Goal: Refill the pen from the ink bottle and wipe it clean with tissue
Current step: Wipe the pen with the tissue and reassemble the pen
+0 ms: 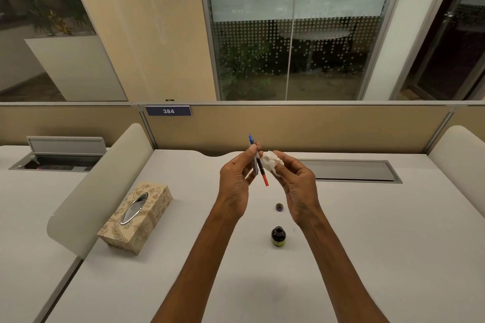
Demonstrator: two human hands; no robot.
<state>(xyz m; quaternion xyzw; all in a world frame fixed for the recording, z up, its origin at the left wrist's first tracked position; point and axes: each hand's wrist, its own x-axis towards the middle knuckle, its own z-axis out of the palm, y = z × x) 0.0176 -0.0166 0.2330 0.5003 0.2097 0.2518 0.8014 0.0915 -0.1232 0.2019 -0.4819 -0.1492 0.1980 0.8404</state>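
Both arms reach out over the pale worktop (367, 244), the hands raised above its middle. The left hand (235, 186) holds the pen (258, 162) nearly upright, with thumb and fingers (252, 150) clamped on its barrel; the blue tip points up toward the far edge of the worktop, and a slim red-orange end hangs down below the grip. A clear sleeve-like part lies alongside the dark barrel, but whether it is a separate piece cannot be told. The right hand (296, 186) is closed on a crumpled white tissue (270, 161), its fingers gathered around the wad, which sits just beside the pen at mid-barrel; whether the tissue actually touches the pen cannot be told. Below the hands, near the middle of the worktop, the ink bottle (278, 236) stands upright with its mouth uncovered, and its small dark cap (279, 207) lies apart from it, a little farther toward the far edge. Toward the left edge of the worktop sits a patterned tissue box (136, 217), set at an angle, its oval slot facing up. A grey cable hatch (349, 170) is set flush into the worktop near the far edge, to the right of the hands.
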